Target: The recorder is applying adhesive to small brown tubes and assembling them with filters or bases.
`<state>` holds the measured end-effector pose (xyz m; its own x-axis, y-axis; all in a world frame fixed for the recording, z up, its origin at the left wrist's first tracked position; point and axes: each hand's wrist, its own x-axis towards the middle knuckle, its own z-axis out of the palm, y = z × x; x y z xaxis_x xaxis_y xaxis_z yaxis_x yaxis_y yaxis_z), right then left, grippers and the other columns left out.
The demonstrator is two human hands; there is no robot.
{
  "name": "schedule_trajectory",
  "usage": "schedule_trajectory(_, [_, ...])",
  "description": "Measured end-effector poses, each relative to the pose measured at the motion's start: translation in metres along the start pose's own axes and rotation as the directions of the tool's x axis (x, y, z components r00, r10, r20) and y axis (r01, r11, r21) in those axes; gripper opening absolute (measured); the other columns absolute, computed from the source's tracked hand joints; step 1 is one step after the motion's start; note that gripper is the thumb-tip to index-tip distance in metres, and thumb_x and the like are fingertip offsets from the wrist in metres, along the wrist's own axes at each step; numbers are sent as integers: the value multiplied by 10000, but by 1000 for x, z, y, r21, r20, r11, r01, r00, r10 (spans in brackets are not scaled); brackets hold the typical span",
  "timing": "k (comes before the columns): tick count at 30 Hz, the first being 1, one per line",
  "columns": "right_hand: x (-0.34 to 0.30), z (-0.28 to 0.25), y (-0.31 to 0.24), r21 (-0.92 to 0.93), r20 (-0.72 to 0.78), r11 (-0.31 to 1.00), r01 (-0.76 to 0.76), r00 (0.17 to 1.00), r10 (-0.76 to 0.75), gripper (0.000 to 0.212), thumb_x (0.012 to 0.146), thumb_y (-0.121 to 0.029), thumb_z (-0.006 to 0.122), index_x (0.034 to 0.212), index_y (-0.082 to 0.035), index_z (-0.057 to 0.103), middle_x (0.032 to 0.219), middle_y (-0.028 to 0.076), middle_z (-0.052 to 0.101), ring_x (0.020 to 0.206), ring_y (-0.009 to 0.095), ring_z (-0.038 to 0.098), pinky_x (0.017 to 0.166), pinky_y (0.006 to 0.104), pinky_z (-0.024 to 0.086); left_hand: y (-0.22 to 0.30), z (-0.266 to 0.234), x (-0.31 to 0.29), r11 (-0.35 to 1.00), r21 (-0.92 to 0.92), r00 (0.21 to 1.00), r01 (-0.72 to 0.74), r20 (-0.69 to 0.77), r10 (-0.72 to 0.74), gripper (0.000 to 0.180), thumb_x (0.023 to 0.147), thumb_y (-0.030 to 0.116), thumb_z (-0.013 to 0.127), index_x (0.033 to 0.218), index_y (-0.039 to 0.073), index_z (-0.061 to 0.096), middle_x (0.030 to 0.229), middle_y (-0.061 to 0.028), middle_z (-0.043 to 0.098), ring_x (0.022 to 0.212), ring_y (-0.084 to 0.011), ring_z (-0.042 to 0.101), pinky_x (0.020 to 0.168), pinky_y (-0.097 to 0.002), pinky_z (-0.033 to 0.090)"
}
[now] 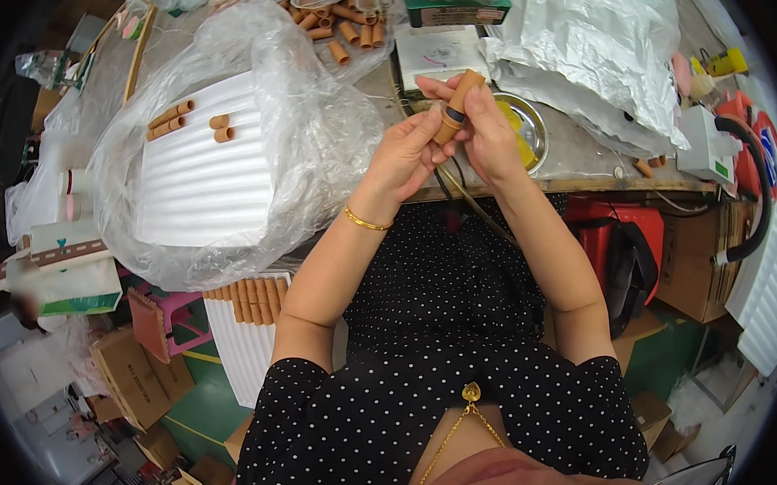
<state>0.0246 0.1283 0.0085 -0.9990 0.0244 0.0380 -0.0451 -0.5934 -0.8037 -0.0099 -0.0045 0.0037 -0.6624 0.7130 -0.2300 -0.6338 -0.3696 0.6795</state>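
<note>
Cluttered workbench [589, 157] w/ metal dish [529, 127]; L hand [407, 155] & R hand [489, 133] both grip brown tube [457, 104], tilted, above bench edge.

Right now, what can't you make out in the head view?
- Brown tube: its lower end is hidden by the left hand and right hand.
- Metal dish: near half is behind the right hand.
- Tubes in the clear bag: count is blurred by plastic.
- Red machine: cut off by the fisheye rim.
</note>
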Motion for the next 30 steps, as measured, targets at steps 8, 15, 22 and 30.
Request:
schedule_trajectory(8, [12,-26,-22,-836,274,378,399,899,-342,329,766,-288,640,929,-8,578,1008,105,547,932,218,524,799,296,407,-9,-2,21,994,-98,997,-49,-56,44,377,914,361,463,1075,24,515,901,-46,570,712,-116,522,590,-204,405])
schedule_trajectory(15, [77,-41,-21,-996,43,58,70,924,-379,357,687,-363,687,855,-54,625,889,82,584,783,268,594,675,373,468,-13,4,15,938,314,932,-145,-276,236,375,948,325,392,1159,20,448,1034,-76,569,838,-121,524,694,-241,409])
schedule_trajectory(22, [81,-43,-18,-996,-73,82,-46,929,-363,307,675,-315,718,882,-98,648,836,64,610,732,211,575,659,314,456,-7,1,6,924,351,927,-150,-275,255,309,930,265,451,1116,20,480,990,-66,582,804,-104,524,697,-228,412])
schedule_trajectory(30, [62,-33,-26,-901,40,430,59,998,-53,284,690,-230,722,870,-32,625,748,54,585,704,137,563,634,291,448,7,-1,19,825,486,858,-288,-252,448,402,852,200,597,1165,1,442,964,-85,586,816,-111,530,682,-229,445])
